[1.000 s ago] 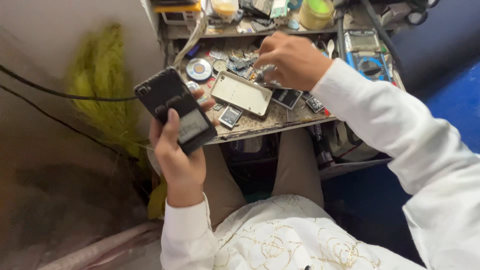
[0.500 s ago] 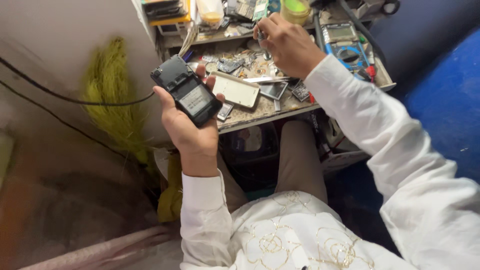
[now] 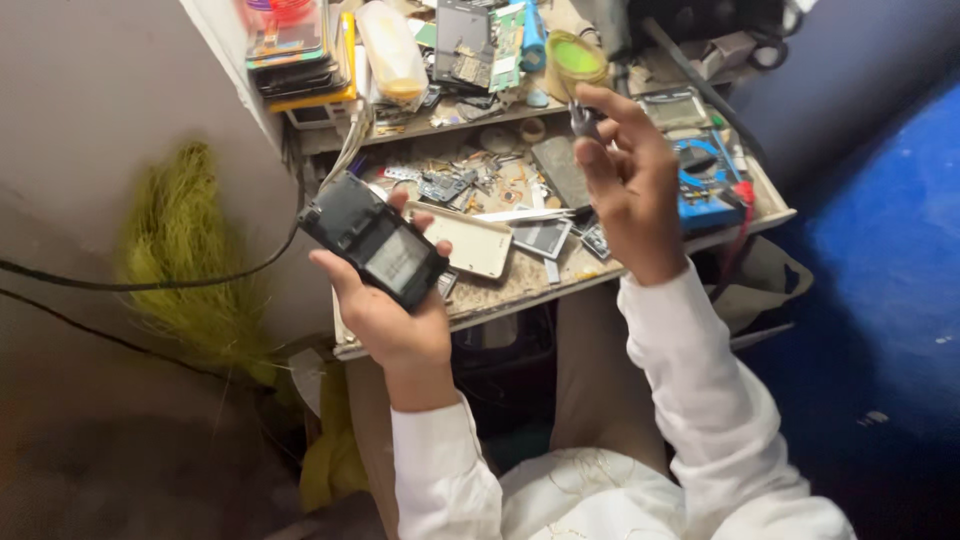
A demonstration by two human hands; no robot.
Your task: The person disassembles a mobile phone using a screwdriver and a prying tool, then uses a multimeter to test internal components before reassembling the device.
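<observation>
Small cluttered table (image 3: 500, 290), upper centre of frame, against a pale wall; blue floor at right, one tuft of yellow-green fibre (image 3: 185, 250) at left, two dark cables crossing the wall. One black phone (image 3: 372, 243), back opened, centre-left, clasped in the left hand (image 3: 385, 310), whose grip closes around its lower end. Right hand (image 3: 625, 170), centre-right above the table, pinches one small metal tool (image 3: 582, 118) between thumb and fingertips. On the table: one cream phone cover (image 3: 470, 243), one blue multimeter (image 3: 705, 175), many loose circuit parts, uncounted.
</observation>
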